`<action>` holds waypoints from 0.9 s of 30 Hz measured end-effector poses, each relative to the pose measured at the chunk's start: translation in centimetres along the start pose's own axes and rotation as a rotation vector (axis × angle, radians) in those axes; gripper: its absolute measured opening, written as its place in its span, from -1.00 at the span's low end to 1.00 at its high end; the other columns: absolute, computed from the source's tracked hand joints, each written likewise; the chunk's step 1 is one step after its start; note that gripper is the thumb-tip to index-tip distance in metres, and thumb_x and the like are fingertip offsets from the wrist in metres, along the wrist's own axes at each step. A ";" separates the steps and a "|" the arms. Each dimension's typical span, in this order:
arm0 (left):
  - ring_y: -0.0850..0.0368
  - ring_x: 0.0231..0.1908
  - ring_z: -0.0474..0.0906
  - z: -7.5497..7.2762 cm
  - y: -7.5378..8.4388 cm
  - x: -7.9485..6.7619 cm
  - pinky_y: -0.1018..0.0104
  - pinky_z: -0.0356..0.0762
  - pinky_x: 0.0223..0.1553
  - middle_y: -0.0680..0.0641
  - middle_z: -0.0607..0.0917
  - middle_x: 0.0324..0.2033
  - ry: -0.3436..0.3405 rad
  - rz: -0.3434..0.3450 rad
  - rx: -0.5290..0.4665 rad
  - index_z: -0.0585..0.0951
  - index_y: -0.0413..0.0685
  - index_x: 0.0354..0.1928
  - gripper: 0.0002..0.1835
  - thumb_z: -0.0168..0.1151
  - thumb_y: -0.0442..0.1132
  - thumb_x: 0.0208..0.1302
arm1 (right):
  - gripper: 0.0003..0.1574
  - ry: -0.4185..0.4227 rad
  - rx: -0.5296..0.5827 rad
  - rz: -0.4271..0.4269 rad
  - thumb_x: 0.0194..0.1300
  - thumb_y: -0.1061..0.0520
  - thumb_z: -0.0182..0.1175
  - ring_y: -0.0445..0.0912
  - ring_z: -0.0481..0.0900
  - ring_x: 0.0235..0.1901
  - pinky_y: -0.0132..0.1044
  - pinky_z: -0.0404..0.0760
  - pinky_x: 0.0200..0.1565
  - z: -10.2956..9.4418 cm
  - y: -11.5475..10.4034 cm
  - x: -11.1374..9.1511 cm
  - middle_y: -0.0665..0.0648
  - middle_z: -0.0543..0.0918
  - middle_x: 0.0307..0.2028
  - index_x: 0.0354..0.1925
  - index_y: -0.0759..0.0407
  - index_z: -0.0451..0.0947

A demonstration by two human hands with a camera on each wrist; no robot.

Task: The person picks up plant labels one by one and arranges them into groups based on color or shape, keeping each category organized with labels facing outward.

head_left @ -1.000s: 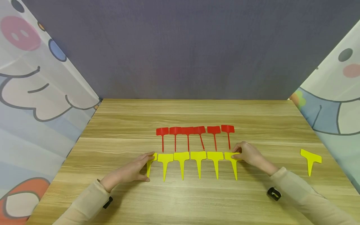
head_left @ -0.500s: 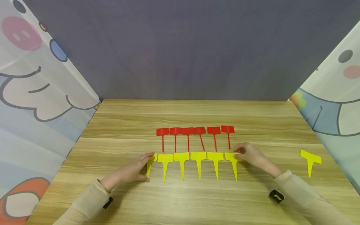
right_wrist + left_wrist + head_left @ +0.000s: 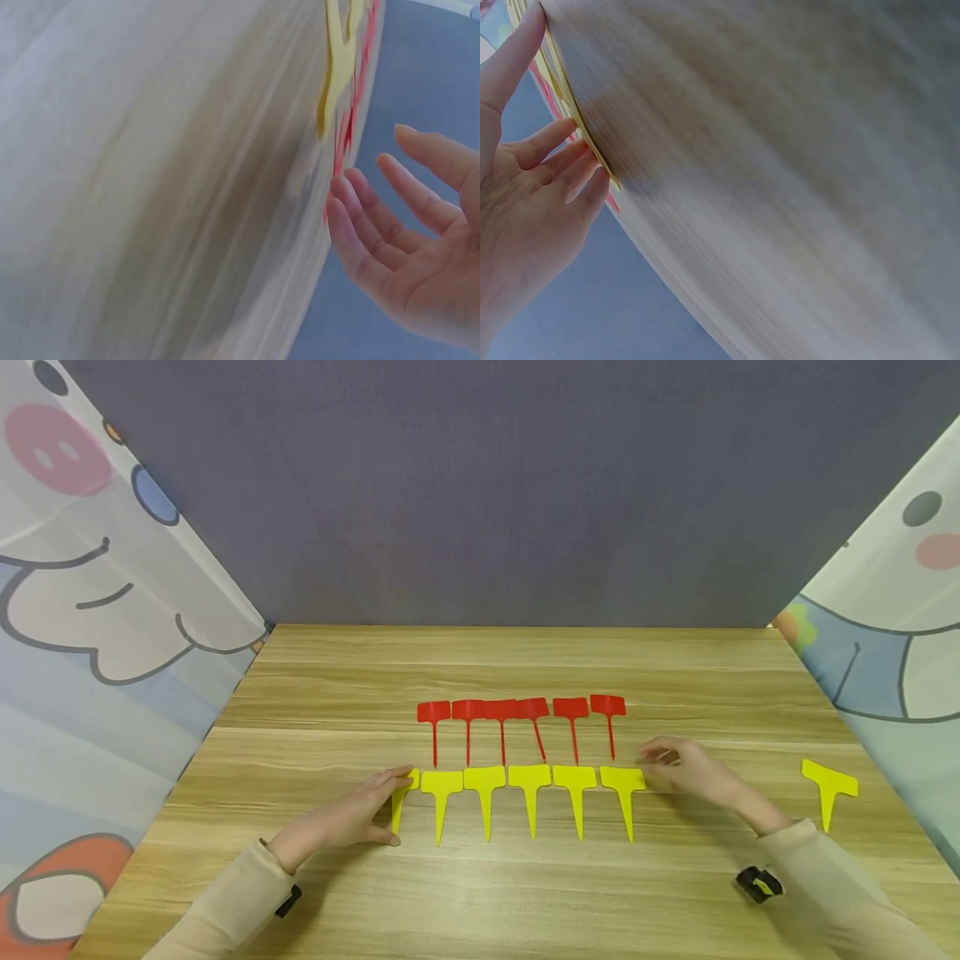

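Observation:
Yellow T-shaped plant labels lie in a row on the wooden table, several of them, stems toward me. At the row's left end, my left hand (image 3: 348,814) rests its fingertips on the head of the leftmost yellow label (image 3: 397,810), covering part of it. The left wrist view shows those fingers (image 3: 551,142) spread and lightly bent along the yellow edge. My right hand (image 3: 690,770) hovers just right of the rightmost yellow label (image 3: 624,785), apart from it. Its relaxed fingers (image 3: 375,232) hold nothing in the right wrist view.
Behind the yellow row lies a row of red T-shaped labels (image 3: 501,710), a few touching or overlapping. One more yellow label (image 3: 828,787) lies alone at the right. A grey panel (image 3: 517,493) stands at the table's back edge, with printed curtains (image 3: 52,710) at the sides.
My right hand has let go of the rightmost yellow label and moved right, away from it. That label has stayed about where it was. My left hand has not moved.

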State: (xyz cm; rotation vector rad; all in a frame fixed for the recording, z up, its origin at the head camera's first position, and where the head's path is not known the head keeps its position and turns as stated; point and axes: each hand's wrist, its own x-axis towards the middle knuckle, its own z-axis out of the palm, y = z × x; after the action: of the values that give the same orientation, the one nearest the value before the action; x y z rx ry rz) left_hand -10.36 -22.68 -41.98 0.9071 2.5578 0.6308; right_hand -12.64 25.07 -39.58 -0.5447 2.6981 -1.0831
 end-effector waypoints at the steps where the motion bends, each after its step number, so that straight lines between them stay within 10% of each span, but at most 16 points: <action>1: -0.15 0.24 0.04 0.0 0.0 0.0 -0.02 0.11 0.18 -0.20 0.09 0.29 0.000 -0.001 -0.001 0.22 -0.29 0.21 -0.18 0.36 -0.13 -0.08 | -0.68 0.004 0.000 -0.002 0.15 0.29 0.13 -0.02 0.53 -0.31 -0.35 0.53 -0.30 -0.2 0.0 -0.1 0.29 0.60 -0.25 -0.12 0.45 0.47; 20: -0.15 0.25 0.04 0.0 0.1 -0.1 -0.03 0.11 0.18 -0.20 0.09 0.29 -0.002 -0.007 -0.008 0.22 -0.28 0.22 -0.18 0.36 -0.13 -0.07 | -0.70 0.200 -0.085 -0.039 0.12 0.37 0.13 -0.47 0.42 -0.37 -0.48 0.49 -0.40 -3.9 2.0 -2.4 0.36 0.58 -0.32 -0.15 0.54 0.46; 27: -0.16 0.25 0.03 -0.1 0.3 0.0 -0.03 0.09 0.18 -0.21 0.09 0.29 -0.002 -0.005 -0.010 0.21 -0.28 0.22 -0.18 0.35 -0.13 -0.07 | -0.69 0.271 -0.056 -0.020 0.12 0.33 0.16 -0.51 0.42 -0.38 -0.58 0.46 -0.43 -5.2 3.1 -3.4 -0.18 0.60 -0.35 -0.17 0.54 0.46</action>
State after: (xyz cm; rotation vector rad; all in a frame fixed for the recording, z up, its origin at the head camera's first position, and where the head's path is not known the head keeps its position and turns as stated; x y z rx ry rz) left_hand -10.27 -22.58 -41.72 0.8980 2.5525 0.6406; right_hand -11.95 31.75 -37.93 -0.4645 2.9686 -1.1652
